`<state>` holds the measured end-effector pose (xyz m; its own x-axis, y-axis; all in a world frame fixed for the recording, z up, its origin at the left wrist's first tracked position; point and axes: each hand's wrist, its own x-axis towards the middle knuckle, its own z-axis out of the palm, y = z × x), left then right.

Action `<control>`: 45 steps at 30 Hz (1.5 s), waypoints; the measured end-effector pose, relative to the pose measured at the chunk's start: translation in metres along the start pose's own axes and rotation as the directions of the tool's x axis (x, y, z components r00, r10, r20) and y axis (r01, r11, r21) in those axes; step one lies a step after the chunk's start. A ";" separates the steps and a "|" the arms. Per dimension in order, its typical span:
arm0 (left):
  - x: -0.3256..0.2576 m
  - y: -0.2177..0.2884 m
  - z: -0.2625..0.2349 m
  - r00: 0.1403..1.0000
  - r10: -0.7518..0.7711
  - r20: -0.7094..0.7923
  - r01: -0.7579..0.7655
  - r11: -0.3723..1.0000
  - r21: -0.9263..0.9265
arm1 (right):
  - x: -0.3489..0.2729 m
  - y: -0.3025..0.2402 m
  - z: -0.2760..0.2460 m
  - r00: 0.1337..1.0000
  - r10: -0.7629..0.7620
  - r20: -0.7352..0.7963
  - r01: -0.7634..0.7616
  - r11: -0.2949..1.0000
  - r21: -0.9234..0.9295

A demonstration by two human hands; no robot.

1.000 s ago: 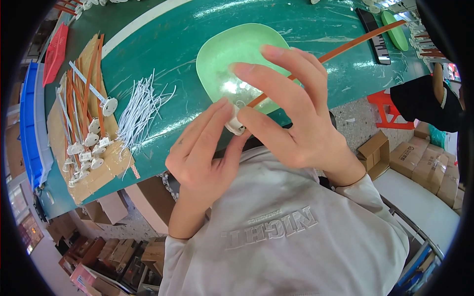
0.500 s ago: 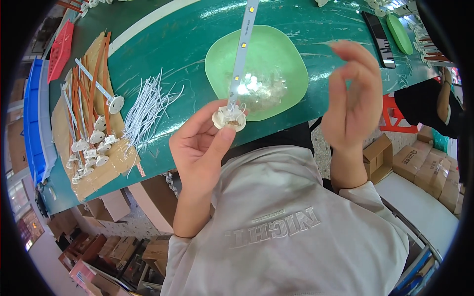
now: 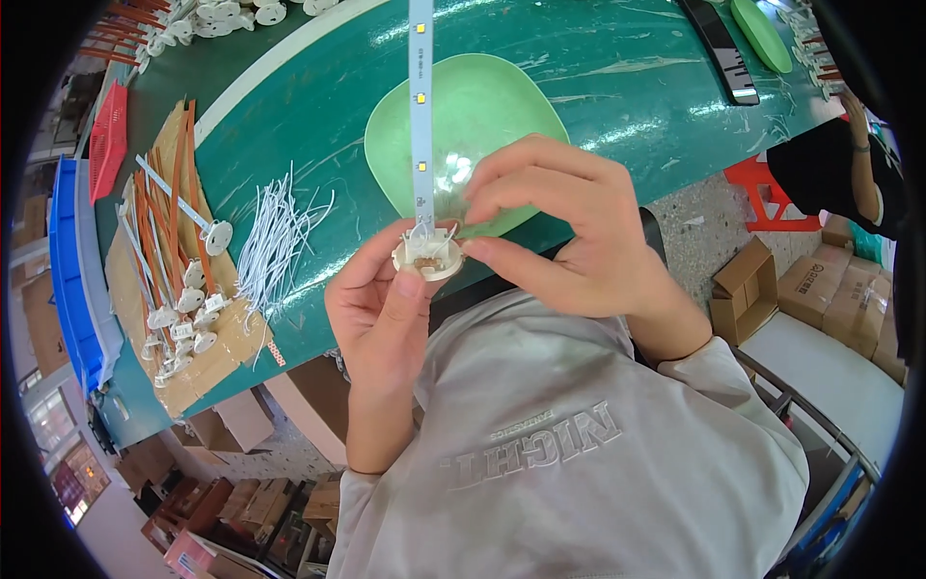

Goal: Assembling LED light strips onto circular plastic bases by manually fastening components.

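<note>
Cupping round white base (image 3: 427,257) in left hand (image 3: 381,314), right hand (image 3: 569,236) fingers (image 3: 502,256) pinched on its wires

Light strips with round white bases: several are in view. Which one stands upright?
The strip held in the left hand, rising over the green dish; the others lie flat on cardboard.

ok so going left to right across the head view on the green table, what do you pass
blue bin → cardboard sheet with orange strips and white round bases → bundle of white wires → left hand holding a round base with a white strip → green dish → right hand
</note>
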<state>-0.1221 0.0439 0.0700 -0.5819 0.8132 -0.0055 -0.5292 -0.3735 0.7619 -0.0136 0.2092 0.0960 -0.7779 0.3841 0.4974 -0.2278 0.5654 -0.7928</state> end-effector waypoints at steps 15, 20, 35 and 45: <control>0.003 0.007 -0.023 0.996 0.072 0.053 -0.064 0.987 -0.150 | 0.022 0.030 -0.021 0.992 -0.097 -0.086 0.039 0.857 -0.513; 0.004 0.005 -0.019 0.994 0.104 0.043 -0.103 0.994 -0.037 | 0.036 0.038 -0.003 0.951 0.162 0.264 0.015 0.828 -0.561; 0.004 0.000 -0.018 0.994 0.079 0.070 -0.087 0.990 0.113 | 0.055 0.049 -0.009 0.949 0.162 0.271 0.065 0.741 -0.669; 0.000 0.004 -0.018 0.992 0.114 0.047 -0.120 0.979 0.163 | 0.052 0.045 -0.012 0.948 0.117 0.295 0.102 0.767 -0.633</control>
<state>-0.1352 0.0340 0.0609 -0.6084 0.7857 0.1119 -0.3476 -0.3906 0.8524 -0.0578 0.2638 0.0903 -0.9370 0.2149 0.2752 0.1162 0.9352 -0.3346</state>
